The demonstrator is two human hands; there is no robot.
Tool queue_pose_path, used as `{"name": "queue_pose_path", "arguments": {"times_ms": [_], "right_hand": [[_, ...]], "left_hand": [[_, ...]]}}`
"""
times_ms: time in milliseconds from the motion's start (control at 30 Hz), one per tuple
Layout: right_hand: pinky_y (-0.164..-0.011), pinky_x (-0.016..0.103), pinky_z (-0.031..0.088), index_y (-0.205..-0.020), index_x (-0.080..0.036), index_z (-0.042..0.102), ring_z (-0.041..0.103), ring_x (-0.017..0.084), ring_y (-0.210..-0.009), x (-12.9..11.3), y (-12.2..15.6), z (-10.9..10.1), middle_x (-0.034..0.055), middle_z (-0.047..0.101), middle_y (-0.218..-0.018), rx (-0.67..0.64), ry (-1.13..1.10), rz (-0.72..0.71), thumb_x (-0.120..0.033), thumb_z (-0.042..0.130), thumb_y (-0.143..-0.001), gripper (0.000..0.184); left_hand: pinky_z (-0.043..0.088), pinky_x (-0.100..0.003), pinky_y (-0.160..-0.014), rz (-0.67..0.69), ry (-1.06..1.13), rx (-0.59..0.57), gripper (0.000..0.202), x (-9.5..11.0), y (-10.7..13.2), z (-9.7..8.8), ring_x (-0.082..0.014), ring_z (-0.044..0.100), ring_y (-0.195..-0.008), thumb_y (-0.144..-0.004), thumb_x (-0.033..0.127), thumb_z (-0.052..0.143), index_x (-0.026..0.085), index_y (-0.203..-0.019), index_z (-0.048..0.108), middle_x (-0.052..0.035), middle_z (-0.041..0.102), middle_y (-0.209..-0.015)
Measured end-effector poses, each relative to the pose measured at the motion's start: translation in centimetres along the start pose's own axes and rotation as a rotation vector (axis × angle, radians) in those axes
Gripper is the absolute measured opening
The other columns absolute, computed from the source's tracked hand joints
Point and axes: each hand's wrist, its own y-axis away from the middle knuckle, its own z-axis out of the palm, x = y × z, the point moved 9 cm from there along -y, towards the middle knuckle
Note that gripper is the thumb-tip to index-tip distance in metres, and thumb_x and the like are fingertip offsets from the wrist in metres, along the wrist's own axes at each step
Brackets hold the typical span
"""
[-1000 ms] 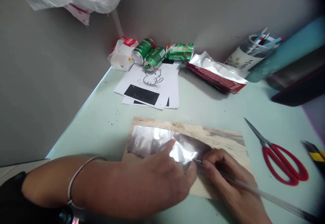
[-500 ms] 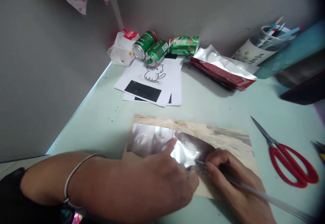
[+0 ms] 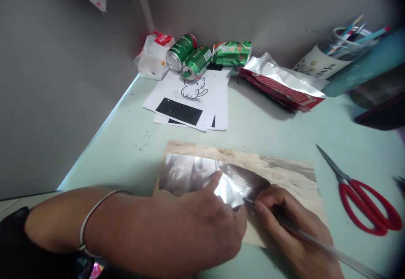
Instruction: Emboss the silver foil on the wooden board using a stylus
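A thin, shiny metal sheet lies on a wooden board, its right part dark and curving at the upper edge. My left hand rests on the sheet and presses it down, index finger stretched out, thumb apart, the other fingers loosely bent. Close beside it, my right hand pinches a slender pen-like tool with a clear shaft. The tool's fine tip touches or nearly touches the sheet by my left hand; which of the two I cannot tell.
Red-handled scissors lie right of the board. Beyond it are papers with a cat drawing, several green cans, a white packet and a red-and-silver pouch. A pen holder stands back right against the wall.
The view has shifted slightly, so the things at the back and right sit a little differently. Both hands keep nearly the same place on the sheet; the tool's tip has moved very little.
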Motion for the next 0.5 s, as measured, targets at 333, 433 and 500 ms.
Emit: {"name": "queue_pose_path", "arguments": {"times_ms": [333, 433, 500], "right_hand": [[-0.046, 0.025, 0.043, -0.071, -0.026, 0.051, 0.052, 0.015, -0.055, 0.3, 0.0, 0.2, -0.0012, 0.058, -0.065, -0.022, 0.003, 0.008, -0.033, 0.058, -0.095, 0.026], [-0.048, 0.026, 0.043, -0.072, -0.025, 0.052, 0.054, 0.015, -0.058, 0.3, 0.0, 0.1, -0.0008, 0.059, -0.067, -0.008, -0.02, 0.054, -0.033, 0.059, -0.095, 0.026], [-0.05, 0.026, 0.043, -0.072, -0.025, 0.052, 0.056, 0.016, -0.061, 0.2, 0.1, 0.0, 0.0001, 0.06, -0.069, 0.006, -0.04, 0.093, -0.033, 0.059, -0.095, 0.025]], "left_hand": [[0.03, -0.05, -0.115, 0.009, 0.083, -0.033, 0.039, -0.6, 0.8, -1.6, -0.0248, 0.067, -0.09, -0.095, 0.023, 0.057, 0.018, -0.134, 0.058, -0.0108, 0.07, -0.106], [0.029, -0.051, -0.116, 0.025, 0.067, -0.013, 0.037, -0.5, 0.5, -2.0, -0.0252, 0.067, -0.088, -0.095, 0.022, 0.058, 0.016, -0.132, 0.06, -0.0114, 0.07, -0.102], [0.028, -0.051, -0.116, 0.041, 0.064, -0.015, 0.036, -0.4, 0.4, -2.1, -0.0245, 0.067, -0.084, -0.095, 0.021, 0.058, 0.015, -0.131, 0.061, -0.011, 0.07, -0.099]]}}
